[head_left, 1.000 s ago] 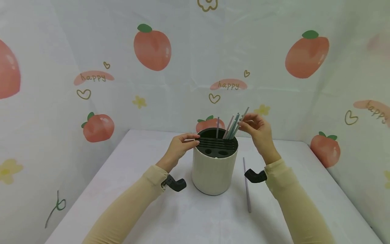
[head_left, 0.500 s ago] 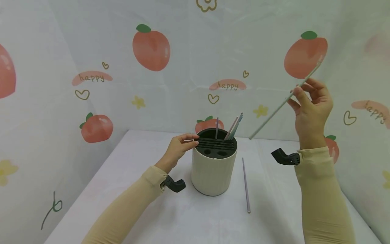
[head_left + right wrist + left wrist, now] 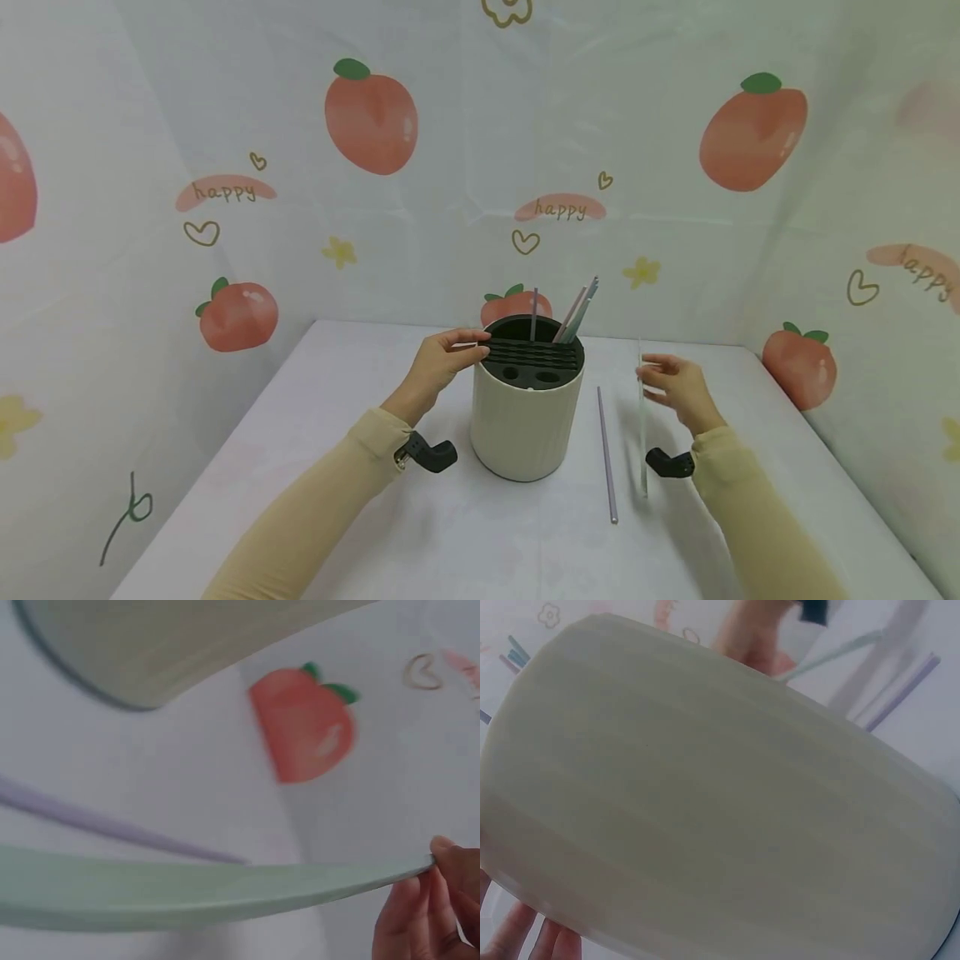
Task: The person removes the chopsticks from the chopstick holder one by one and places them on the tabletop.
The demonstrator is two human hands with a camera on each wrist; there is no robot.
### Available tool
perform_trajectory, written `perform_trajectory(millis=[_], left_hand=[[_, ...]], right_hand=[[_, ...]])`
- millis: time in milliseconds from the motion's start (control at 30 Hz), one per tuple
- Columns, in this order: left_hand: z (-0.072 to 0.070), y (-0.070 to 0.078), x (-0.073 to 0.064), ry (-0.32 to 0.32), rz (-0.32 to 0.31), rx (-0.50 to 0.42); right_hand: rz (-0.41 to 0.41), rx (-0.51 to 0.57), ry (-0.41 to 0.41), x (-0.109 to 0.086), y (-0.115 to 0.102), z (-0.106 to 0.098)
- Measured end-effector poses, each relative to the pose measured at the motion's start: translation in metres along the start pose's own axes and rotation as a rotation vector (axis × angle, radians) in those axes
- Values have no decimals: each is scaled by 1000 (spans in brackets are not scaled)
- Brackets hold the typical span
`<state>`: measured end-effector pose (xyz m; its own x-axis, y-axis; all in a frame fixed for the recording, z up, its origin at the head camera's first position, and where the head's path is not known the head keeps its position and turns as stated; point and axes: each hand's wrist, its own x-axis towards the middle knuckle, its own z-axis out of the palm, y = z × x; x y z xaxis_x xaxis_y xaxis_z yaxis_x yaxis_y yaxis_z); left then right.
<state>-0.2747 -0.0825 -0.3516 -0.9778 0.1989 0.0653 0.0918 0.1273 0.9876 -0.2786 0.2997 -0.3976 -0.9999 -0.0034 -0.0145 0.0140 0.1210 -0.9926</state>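
Moved since the earlier frame: the pale green stick (image 3: 642,442), brought down from high on the right to a level beside the holder (image 3: 525,433), together with the right hand (image 3: 678,387); left hand and holder unchanged. Right hand, well apart from the holder on its right: thumb and fingers pinching the green stick near its far end, the near end pointing back toward the person; contact between stick and worktop (image 3: 525,542) cannot be told. Left hand (image 3: 442,362), at the holder's left rim: fingers extended, tips touching the edge. Holder, one, cream, cylindrical, upright on the worktop, with black insert (image 3: 532,375): slots and two visible holes toward the person, open compartment behind. In that rear compartment: one thin purple rod (image 3: 535,312), nearly upright; one pink rod (image 3: 570,315) and some teal rods (image 3: 582,312), leaning right. Lying on the worktop just right of the holder, between it and the green stick: one lilac stick (image 3: 607,458). Behind the holder: white backdrop (image 3: 585,100) with printed red fruit.
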Motion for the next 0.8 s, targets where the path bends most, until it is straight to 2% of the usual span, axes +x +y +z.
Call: perform_trajectory(millis=[100, 333, 467, 800], left_hand=[[1, -1, 1, 8, -7, 10], [1, -1, 1, 11, -7, 19], [0, 0, 1, 11, -1, 20], [0, 0, 1, -3, -9, 3]], right_hand=[[64, -114, -41, 2, 22, 7], [184, -212, -28, 6, 51, 20], [210, -244, -25, 8, 58, 25], [234, -360, 51, 12, 63, 32]])
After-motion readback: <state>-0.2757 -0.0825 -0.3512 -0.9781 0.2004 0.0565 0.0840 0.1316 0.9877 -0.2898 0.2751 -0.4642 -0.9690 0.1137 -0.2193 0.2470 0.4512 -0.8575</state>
